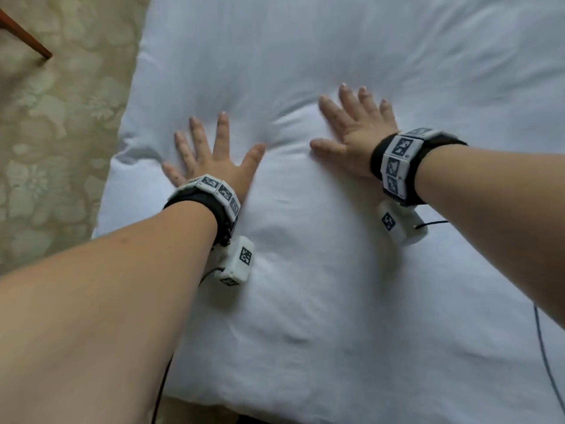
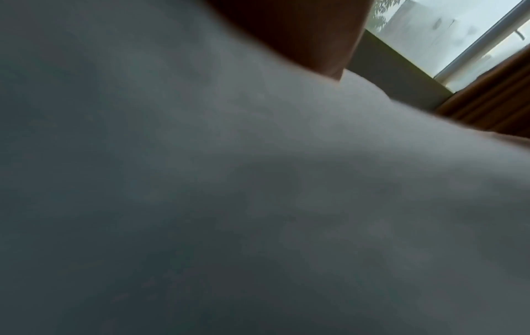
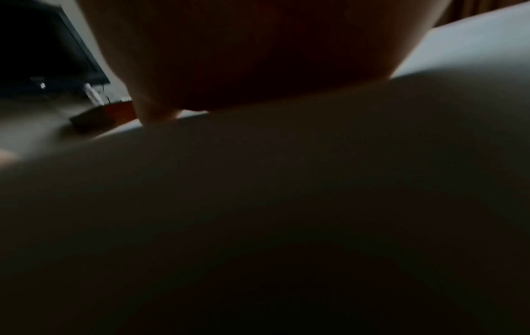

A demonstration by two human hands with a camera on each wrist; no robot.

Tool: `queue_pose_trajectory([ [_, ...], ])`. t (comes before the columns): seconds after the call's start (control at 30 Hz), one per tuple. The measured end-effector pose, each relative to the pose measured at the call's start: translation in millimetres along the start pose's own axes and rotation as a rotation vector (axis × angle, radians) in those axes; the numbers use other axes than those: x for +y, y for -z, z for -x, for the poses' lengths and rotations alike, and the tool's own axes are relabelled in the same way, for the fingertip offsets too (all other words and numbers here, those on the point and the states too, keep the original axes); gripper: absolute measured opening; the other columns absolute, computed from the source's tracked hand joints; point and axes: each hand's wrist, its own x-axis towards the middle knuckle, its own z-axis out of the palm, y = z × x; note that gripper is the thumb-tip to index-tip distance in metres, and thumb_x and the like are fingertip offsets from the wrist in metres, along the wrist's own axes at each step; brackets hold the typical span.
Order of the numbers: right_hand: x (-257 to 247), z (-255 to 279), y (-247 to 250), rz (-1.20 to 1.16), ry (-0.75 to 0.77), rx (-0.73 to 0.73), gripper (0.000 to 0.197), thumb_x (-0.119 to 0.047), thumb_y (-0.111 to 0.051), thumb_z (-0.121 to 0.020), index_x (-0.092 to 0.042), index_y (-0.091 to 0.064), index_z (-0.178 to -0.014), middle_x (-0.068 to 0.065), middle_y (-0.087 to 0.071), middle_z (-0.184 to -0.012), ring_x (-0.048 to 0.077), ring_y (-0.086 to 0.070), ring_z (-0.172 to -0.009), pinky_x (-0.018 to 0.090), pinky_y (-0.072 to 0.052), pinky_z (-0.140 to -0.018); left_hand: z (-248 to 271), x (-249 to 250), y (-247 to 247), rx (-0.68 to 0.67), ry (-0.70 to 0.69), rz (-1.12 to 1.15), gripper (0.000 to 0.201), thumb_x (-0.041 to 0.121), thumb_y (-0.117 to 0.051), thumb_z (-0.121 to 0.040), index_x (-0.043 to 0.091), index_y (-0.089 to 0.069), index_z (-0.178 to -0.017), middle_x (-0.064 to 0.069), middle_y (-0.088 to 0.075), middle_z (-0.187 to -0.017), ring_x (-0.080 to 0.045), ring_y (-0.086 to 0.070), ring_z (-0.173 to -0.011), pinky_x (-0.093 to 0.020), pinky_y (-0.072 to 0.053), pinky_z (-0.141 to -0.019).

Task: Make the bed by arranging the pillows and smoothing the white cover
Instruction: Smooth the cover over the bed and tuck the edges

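A plump white pillow (image 1: 305, 240) lies on the bed, filling the middle of the head view. My left hand (image 1: 211, 154) lies flat on its left part with the fingers spread, palm down. My right hand (image 1: 351, 130) presses flat a little farther up and to the right, fingers also spread. The fabric dips and creases between the two hands. White cover (image 1: 336, 41) stretches beyond the pillow. Both wrist views are dim and show mostly pillow fabric (image 2: 258, 204) (image 3: 286, 226) close up, with the underside of my palm (image 2: 301, 34) (image 3: 244, 56) at the top.
The bed's left edge borders a patterned beige carpet (image 1: 55, 117), where a brown wooden furniture leg (image 1: 27, 35) stands at the top left. A window (image 2: 458, 34) and brown curtain (image 2: 493, 97) show in the left wrist view. A dark screen (image 3: 43, 49) shows in the right wrist view.
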Motion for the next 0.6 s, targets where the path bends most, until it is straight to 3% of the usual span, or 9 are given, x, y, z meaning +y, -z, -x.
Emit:
queue_pose_trajectory([
  [0.1,-20.4,11.2,-31.3,0.050,-0.053,-0.036,0.091,-0.084,-0.018,-0.081,-0.040,0.012,-0.154,-0.003,0.022,-0.163,0.026,0.023,-0.149,0.053,0.013,-0.119,-2.7,-17.1,-15.4,0.034,-0.035,0.004,0.090,0.095,-0.011,-0.077,0.055,0.017,-0.153,0.006,0.024,-0.168,-0.027,0.021,-0.155,-0.068,0.008,-0.117],
  [0.33,-23.1,7.6,-26.2,0.061,-0.067,-0.161,0.091,-0.084,-0.019,-0.082,-0.040,0.016,-0.153,-0.003,0.029,-0.160,0.026,0.030,-0.146,0.054,0.015,-0.118,-5.7,-16.7,-15.9,0.042,-0.043,-0.016,0.090,0.094,-0.009,-0.077,0.053,0.018,-0.153,0.005,0.025,-0.168,-0.028,0.021,-0.155,-0.070,0.007,-0.116],
  [0.5,-19.9,7.2,-33.8,0.035,-0.053,-0.139,0.093,-0.085,-0.019,-0.080,-0.040,0.016,-0.153,-0.002,0.028,-0.161,0.027,0.030,-0.146,0.056,0.016,-0.117,-1.0,-13.8,-16.7,0.030,-0.029,-0.055,0.089,0.093,-0.007,-0.079,0.052,0.019,-0.153,0.005,0.024,-0.168,-0.028,0.020,-0.155,-0.068,0.008,-0.117],
  [0.6,-21.1,12.9,-33.0,0.035,-0.022,-0.138,0.093,-0.085,-0.019,-0.079,-0.040,0.015,-0.153,-0.001,0.028,-0.161,0.027,0.030,-0.146,0.056,0.016,-0.116,14.1,-27.9,-19.6,0.023,0.047,-0.065,0.088,0.093,-0.004,-0.079,0.051,0.020,-0.153,0.007,0.024,-0.168,-0.029,0.020,-0.155,-0.068,0.009,-0.118],
])
